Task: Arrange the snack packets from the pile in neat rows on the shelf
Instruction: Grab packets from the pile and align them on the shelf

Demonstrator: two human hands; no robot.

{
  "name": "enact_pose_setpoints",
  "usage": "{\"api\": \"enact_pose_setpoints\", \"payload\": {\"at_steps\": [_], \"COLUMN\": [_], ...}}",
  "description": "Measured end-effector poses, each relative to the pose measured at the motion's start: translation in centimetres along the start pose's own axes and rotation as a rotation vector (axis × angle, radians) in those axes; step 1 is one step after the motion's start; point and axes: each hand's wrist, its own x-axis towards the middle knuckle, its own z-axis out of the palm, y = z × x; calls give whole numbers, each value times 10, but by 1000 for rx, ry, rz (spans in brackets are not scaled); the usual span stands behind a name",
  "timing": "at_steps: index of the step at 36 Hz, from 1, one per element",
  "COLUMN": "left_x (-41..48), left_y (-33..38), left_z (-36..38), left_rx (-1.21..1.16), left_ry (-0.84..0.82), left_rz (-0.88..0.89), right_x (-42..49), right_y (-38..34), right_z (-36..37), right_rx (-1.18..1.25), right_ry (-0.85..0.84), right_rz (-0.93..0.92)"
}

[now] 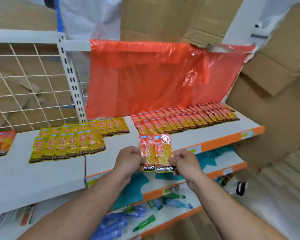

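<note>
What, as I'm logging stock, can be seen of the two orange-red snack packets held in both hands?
The two glossy orange-red foil snack packets are held upright, side by side and overlapping, facing the camera. Each has red lettering over yellow, and a black bottom band reading KONCHEW. The left hand pinches their left edge, the right hand their right edge, in front of the white shelf.

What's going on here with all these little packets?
A person is stocking a shelf. The left hand and right hand each pinch an edge of two red snack packets, held side by side just in front of the rows of matching packets already laid out. Yellow packets lie in rows further left, and an orange plastic sheet hangs behind.
</note>
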Motion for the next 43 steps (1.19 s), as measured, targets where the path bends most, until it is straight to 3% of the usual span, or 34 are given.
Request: {"api": "enact_pose_setpoints", "payload": {"at_steps": [9, 16, 30, 37, 43], "left_x": [56, 121, 199, 221, 237], "left_y": [28, 54, 86, 97, 110], "left_z": [90, 158, 281, 378, 467], "left_rx": [-85, -8, 16, -13, 27], "left_ry": [-127, -198, -281, -235, -82], "left_rz": [-29, 13, 37, 45, 44], "right_x": [71, 134, 228, 289, 344], "right_y": [10, 2, 1, 15, 20], "right_z": [-68, -125, -216, -295, -369], "right_rx": [-7, 7, 54, 22, -8], "right_ry": [93, 215, 293, 242, 174], "right_rz": [40, 65, 62, 68, 80]}}
